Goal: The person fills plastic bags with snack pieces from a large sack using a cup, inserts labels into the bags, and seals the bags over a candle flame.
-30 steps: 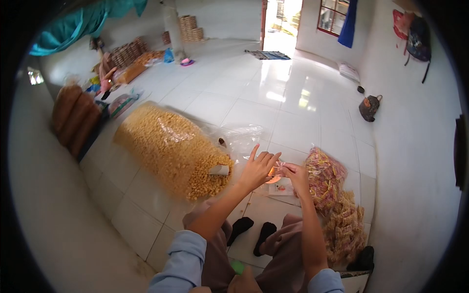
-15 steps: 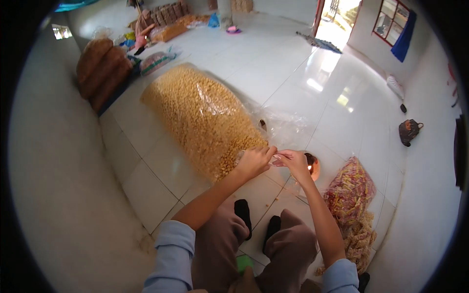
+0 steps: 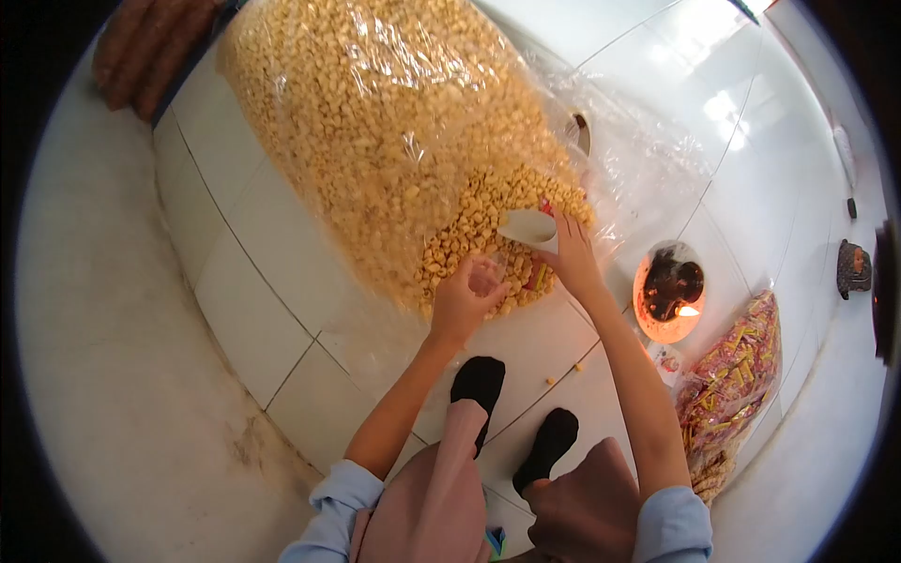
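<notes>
A large clear plastic bag (image 3: 375,113) full of yellow puffed snacks lies on its side, its mouth toward me. My left hand (image 3: 460,302) is closed around a small clear plastic bag (image 3: 486,278), held open just over the loose snacks (image 3: 450,251) at that mouth. Over the same snacks, my right hand (image 3: 571,251) grips a white scoop (image 3: 527,228), its wide end pointing left toward the small bag. Small red packets (image 3: 539,276) lie partly hidden among the snacks beneath my right hand.
An orange dish (image 3: 654,324) with dark contents and a burning flame (image 3: 690,311) stands on the tiles close to my right forearm. Beyond it is a clear bag of red and yellow packets (image 3: 737,361). My feet in black socks (image 3: 479,389) are near the snacks.
My view has tilted down and closer. My hands, together pinching clear plastic before, are now apart over the snacks. The right one has taken hold of the scoop.
</notes>
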`<act>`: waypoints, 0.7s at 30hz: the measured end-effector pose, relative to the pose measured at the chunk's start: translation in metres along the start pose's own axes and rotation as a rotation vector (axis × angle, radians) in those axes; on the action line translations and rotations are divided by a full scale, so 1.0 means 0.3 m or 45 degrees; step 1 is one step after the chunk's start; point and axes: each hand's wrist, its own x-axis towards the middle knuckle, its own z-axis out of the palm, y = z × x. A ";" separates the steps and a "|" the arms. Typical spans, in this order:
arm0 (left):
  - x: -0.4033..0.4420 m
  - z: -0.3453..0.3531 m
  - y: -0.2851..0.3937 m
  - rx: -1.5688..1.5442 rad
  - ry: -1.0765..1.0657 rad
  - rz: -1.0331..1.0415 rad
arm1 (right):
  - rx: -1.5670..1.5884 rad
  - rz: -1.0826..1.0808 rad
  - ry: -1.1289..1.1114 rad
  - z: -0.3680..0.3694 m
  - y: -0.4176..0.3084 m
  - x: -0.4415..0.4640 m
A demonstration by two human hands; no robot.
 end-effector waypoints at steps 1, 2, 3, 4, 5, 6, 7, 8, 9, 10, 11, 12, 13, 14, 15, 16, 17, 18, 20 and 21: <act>0.003 -0.003 0.000 0.003 -0.043 -0.044 | 0.089 0.019 -0.025 0.006 -0.005 0.008; 0.006 -0.008 -0.002 0.005 -0.081 -0.079 | 0.176 0.032 -0.040 0.001 -0.015 0.017; 0.005 -0.011 -0.009 0.009 -0.076 -0.084 | 0.181 0.029 -0.045 -0.014 -0.022 0.022; 0.004 -0.014 -0.017 0.014 -0.060 -0.049 | 0.150 -0.029 -0.037 -0.033 -0.026 0.028; 0.004 -0.018 -0.023 0.020 -0.044 -0.013 | 0.118 -0.086 -0.028 -0.049 -0.027 0.035; 0.005 -0.031 -0.016 0.021 -0.039 -0.013 | 0.119 -0.091 -0.027 -0.067 -0.019 0.048; 0.000 -0.048 -0.008 0.050 -0.027 -0.077 | -0.134 -0.145 0.122 -0.084 -0.004 0.063; -0.007 -0.060 -0.005 0.077 -0.018 -0.145 | -0.389 -0.197 0.269 -0.091 0.005 0.075; -0.012 -0.066 -0.010 0.076 -0.018 -0.150 | -0.388 -0.197 0.264 -0.090 0.008 0.093; -0.013 -0.072 -0.015 0.089 -0.004 -0.164 | -0.407 -0.245 0.301 -0.089 0.011 0.118; -0.012 -0.077 -0.019 0.103 0.013 -0.175 | -0.426 -0.295 0.341 -0.088 0.012 0.137; -0.014 -0.078 -0.028 0.106 0.015 -0.174 | -0.423 -0.296 0.343 -0.064 0.011 0.144; -0.016 -0.078 -0.038 0.114 0.044 -0.155 | -0.353 -0.332 0.296 -0.027 0.000 0.153; -0.015 -0.076 -0.048 0.120 0.075 -0.137 | -0.284 -0.370 0.247 0.004 -0.006 0.160; -0.013 -0.082 -0.033 0.119 0.080 -0.138 | -0.283 -0.374 0.246 0.014 -0.031 0.161; -0.012 -0.092 -0.015 0.140 0.057 -0.190 | -0.192 -0.391 0.203 0.030 -0.062 0.152; -0.014 -0.101 -0.007 0.162 0.032 -0.246 | -0.099 -0.404 0.156 0.041 -0.087 0.146; -0.014 -0.104 -0.014 0.163 0.032 -0.252 | -0.051 -0.436 0.133 0.061 -0.090 0.143; -0.015 -0.105 -0.035 0.148 0.053 -0.255 | -0.003 -0.497 0.072 0.100 -0.099 0.128; -0.017 -0.104 -0.047 0.146 0.052 -0.256 | 0.042 -0.560 0.018 0.103 -0.113 0.126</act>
